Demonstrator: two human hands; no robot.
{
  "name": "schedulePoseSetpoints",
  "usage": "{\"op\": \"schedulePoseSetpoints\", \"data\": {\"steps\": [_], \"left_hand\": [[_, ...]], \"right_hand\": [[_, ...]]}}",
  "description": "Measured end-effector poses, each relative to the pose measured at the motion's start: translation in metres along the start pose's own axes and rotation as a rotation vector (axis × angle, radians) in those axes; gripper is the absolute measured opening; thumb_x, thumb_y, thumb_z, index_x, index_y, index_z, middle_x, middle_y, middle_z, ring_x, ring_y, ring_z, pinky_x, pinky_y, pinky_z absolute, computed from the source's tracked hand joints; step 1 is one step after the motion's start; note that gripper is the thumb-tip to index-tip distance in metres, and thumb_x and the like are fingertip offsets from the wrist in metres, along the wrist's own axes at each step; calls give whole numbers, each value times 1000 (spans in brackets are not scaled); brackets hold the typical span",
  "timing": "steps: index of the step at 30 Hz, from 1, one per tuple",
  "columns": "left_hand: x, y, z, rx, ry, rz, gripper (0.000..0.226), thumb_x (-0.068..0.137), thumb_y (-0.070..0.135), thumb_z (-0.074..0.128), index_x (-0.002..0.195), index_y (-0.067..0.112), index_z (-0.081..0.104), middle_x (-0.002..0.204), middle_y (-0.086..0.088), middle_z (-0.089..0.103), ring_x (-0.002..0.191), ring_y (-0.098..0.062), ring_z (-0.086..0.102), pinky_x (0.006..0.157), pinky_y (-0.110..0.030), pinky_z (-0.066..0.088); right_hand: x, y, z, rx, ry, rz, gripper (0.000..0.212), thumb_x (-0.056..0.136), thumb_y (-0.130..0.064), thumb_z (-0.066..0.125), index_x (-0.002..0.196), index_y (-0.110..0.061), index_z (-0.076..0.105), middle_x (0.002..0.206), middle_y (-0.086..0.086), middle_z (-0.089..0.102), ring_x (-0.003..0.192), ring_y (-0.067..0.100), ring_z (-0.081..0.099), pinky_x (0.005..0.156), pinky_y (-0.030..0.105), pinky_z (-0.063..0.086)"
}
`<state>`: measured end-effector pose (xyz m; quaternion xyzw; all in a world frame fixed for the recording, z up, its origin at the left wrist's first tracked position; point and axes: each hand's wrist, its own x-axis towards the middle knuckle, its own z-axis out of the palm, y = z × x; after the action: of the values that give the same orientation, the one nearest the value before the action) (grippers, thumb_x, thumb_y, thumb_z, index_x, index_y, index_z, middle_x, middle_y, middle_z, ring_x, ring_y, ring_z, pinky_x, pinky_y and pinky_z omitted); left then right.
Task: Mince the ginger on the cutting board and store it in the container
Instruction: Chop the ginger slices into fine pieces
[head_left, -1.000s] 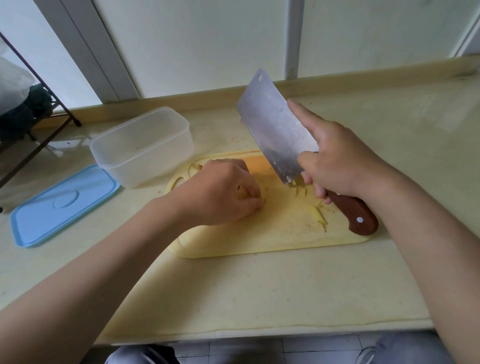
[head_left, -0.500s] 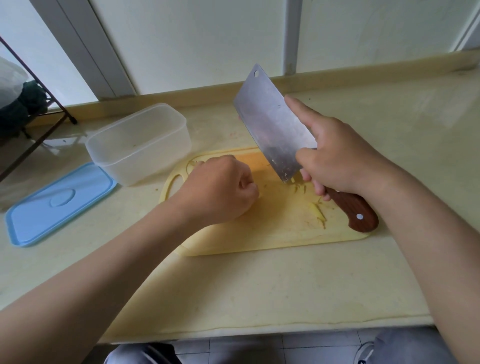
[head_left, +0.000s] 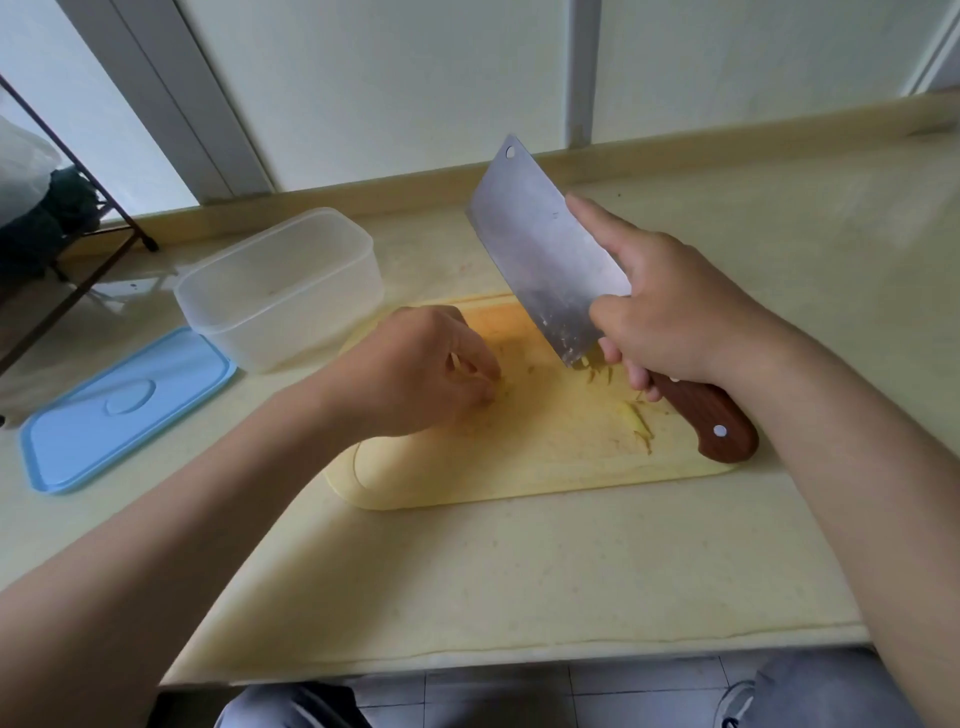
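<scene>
A yellow cutting board (head_left: 519, 467) lies on the counter with thin ginger strips (head_left: 639, 423) scattered near its right end. My right hand (head_left: 670, 312) grips a cleaver (head_left: 540, 249) by its wooden handle (head_left: 711, 421), forefinger laid along the blade, which is raised and tilted with its heel close to the board. My left hand (head_left: 421, 369) rests on the board's left half, fingertips pinching a small bunch of ginger (head_left: 501, 387) that it mostly hides. A clear plastic container (head_left: 280, 286) stands open left of the board.
The container's blue lid (head_left: 124, 410) lies flat at the far left. A dark metal rack leg (head_left: 104, 208) stands behind it. A wall and raised ledge (head_left: 727, 140) run along the back. The counter's front edge (head_left: 519, 660) is near my body.
My left hand has loosened from a tight fist into a pinch at the ginger. The cleaver has stayed raised in nearly the same spot.
</scene>
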<state>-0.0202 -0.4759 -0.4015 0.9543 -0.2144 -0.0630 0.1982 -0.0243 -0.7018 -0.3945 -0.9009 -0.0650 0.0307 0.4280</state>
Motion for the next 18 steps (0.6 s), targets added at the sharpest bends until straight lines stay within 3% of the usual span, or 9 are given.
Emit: {"op": "schedulePoseSetpoints", "data": {"steps": [4, 10, 12, 15, 18], "left_hand": [[4, -1, 9, 15, 59, 62, 6, 85, 25, 78, 91, 27, 80, 92, 12, 62, 82, -5, 58, 75, -23, 44], [8, -3, 30, 45, 197, 220, 14, 87, 31, 76, 86, 18, 78, 83, 9, 58, 71, -13, 55, 70, -25, 40], [7, -9, 24, 52, 214, 263, 20, 87, 37, 69, 88, 19, 78, 85, 7, 62, 73, -15, 57, 72, -27, 44], [4, -23, 11, 90, 170, 421, 15, 85, 27, 69, 91, 18, 79, 92, 5, 71, 80, -20, 62, 76, -36, 53], [1, -32, 13, 136, 139, 569, 15, 86, 20, 68, 93, 16, 80, 99, 4, 73, 84, -23, 66, 77, -41, 53]], "right_hand": [[1, 0, 0, 21, 2, 21, 93, 90, -3, 39, 157, -61, 14, 83, -2, 59, 39, 17, 58, 42, 28, 50], [2, 0, -1, 19, 1, 28, 94, 89, -2, 38, 157, -61, 14, 87, -13, 38, 39, 19, 57, 42, 29, 50], [1, -1, 0, 6, -6, 36, 93, 89, -2, 39, 157, -61, 14, 83, -14, 44, 39, 19, 57, 42, 29, 50], [-6, -6, -1, 8, -23, 58, 94, 89, -1, 40, 158, -60, 15, 71, 7, 64, 40, 21, 58, 42, 31, 51], [-17, -16, 4, 13, -49, 94, 94, 90, 0, 41, 157, -62, 16, 68, 12, 67, 40, 21, 59, 42, 34, 53]]}}
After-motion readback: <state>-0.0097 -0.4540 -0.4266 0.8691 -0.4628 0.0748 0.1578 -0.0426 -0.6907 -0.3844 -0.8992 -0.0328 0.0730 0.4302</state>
